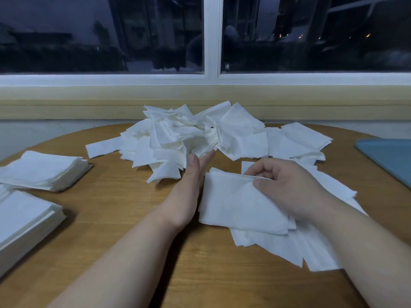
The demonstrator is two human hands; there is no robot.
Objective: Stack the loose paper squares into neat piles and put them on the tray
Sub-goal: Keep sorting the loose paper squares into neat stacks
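While the right hand (287,187) pinches a paper square (235,203), the straight-fingered left hand (191,181) touches it.

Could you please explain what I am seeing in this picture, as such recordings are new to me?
This one picture comes from a camera worn on a person's head, looking down at their own bare hands; there is no machine. On the round wooden table lie a big loose heap of white paper squares, two neat white paper piles on the left, and a blue-grey tray at the right edge. The right hand pinches a small batch of white paper squares; the left hand, fingers straight, lies along its left edge.
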